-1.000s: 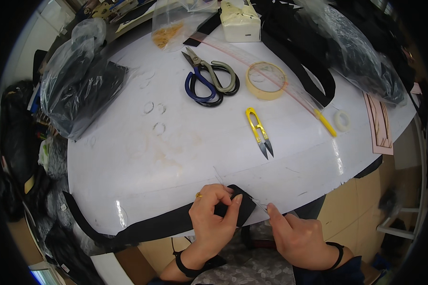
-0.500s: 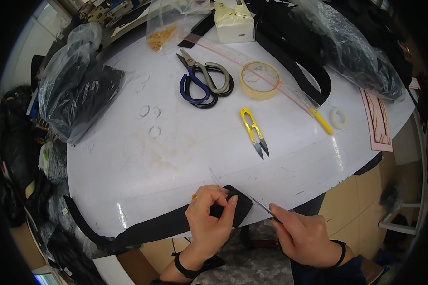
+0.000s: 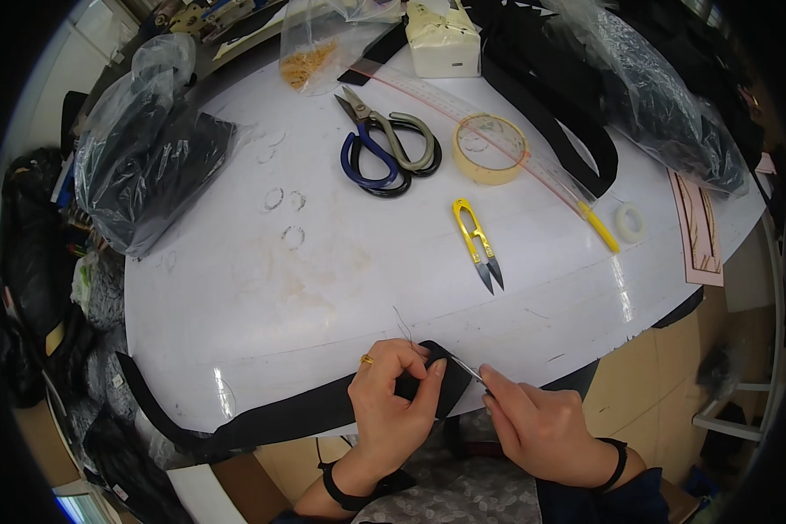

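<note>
My left hand (image 3: pixel 391 397) is closed in a pinch on the end of a long black fabric strip (image 3: pixel 297 407) at the table's front edge. A loose thread (image 3: pixel 403 323) sticks up beside its fingertips. From there the strip runs left along the edge and curls up at its far end. In my right hand (image 3: pixel 541 428) is a slim, pointed metal tool (image 3: pixel 468 369), perhaps tweezers, most of it hidden by the fingers. Its tip meets the right edge of the strip's end, close to my left thumb. Beyond the hands lie yellow thread snips (image 3: pixel 478 246), blades pointing toward me.
On the white table (image 3: pixel 323 288) lie large scissors (image 3: pixel 389 144), a tape roll (image 3: pixel 490 148), a clear ruler (image 3: pixel 437 98), a yellow pen (image 3: pixel 599 229) and a white ring (image 3: pixel 630 223). Plastic bags of black material (image 3: pixel 148 166) flank it. A tissue pack (image 3: pixel 444 42) stands at the back.
My right hand has moved left, bringing the metal tool's tip farther onto the strip's end. My left hand keeps its pinch. The whole view has shifted slightly.
</note>
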The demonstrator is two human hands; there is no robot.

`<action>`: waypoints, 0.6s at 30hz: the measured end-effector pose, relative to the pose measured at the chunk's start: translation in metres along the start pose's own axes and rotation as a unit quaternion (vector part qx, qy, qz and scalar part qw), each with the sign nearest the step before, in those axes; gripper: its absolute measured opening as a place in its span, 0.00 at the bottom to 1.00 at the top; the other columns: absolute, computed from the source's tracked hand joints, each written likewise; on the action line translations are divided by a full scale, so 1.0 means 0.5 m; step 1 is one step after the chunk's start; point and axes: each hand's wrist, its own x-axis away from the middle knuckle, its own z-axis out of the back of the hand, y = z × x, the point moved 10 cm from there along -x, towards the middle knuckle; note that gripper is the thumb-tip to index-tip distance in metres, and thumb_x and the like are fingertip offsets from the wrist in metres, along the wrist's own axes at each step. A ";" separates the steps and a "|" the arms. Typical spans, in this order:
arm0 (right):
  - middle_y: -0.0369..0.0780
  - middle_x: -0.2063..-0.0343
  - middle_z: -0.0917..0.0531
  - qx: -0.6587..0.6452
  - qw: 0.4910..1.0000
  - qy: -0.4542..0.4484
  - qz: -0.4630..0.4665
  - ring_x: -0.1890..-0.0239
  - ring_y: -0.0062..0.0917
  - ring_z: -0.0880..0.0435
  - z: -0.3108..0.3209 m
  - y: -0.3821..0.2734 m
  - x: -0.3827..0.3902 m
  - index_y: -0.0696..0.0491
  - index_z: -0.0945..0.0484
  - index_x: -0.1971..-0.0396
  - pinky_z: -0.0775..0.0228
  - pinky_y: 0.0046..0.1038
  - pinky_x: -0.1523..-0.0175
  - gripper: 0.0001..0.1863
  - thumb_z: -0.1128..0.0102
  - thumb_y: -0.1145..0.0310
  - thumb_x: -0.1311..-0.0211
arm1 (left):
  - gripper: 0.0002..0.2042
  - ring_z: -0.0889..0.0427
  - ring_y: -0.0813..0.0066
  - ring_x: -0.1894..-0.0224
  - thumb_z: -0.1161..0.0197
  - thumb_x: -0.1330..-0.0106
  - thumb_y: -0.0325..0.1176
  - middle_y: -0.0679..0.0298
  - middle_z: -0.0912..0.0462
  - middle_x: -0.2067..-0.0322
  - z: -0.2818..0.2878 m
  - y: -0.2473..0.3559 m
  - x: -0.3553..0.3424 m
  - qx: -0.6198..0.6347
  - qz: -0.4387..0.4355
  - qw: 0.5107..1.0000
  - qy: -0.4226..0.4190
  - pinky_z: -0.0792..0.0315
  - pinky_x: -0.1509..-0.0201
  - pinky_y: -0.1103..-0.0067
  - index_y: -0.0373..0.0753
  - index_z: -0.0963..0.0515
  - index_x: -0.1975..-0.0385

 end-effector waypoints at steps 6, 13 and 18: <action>0.40 0.84 0.23 0.019 1.000 0.008 -0.002 0.86 0.30 0.22 0.004 -0.008 -0.002 0.62 0.24 0.48 0.33 0.28 0.81 0.20 0.36 0.77 0.42 | 0.12 0.19 0.68 0.65 0.29 0.46 0.19 0.58 0.20 0.69 -0.003 0.001 -0.001 0.001 -0.001 1.000 -0.002 0.26 0.60 0.76 0.37 0.29 0.76; 0.37 0.86 0.27 0.072 0.997 -0.005 0.002 0.87 0.27 0.25 0.010 -0.017 0.009 0.62 0.24 0.48 0.36 0.28 0.83 0.22 0.35 0.75 0.45 | 0.11 0.20 0.75 0.64 0.31 0.44 0.17 0.58 0.20 0.67 -0.003 0.001 0.003 -0.003 -0.014 1.000 -0.007 0.27 0.58 0.81 0.35 0.30 0.75; 0.37 0.86 0.27 0.088 0.996 -0.023 -0.007 0.87 0.27 0.25 0.018 -0.017 0.019 0.62 0.23 0.50 0.37 0.28 0.83 0.22 0.34 0.75 0.46 | 0.12 0.22 0.82 0.64 0.32 0.43 0.15 0.59 0.20 0.65 -0.008 0.002 0.006 -0.011 -0.024 0.999 -0.018 0.29 0.56 0.86 0.34 0.31 0.73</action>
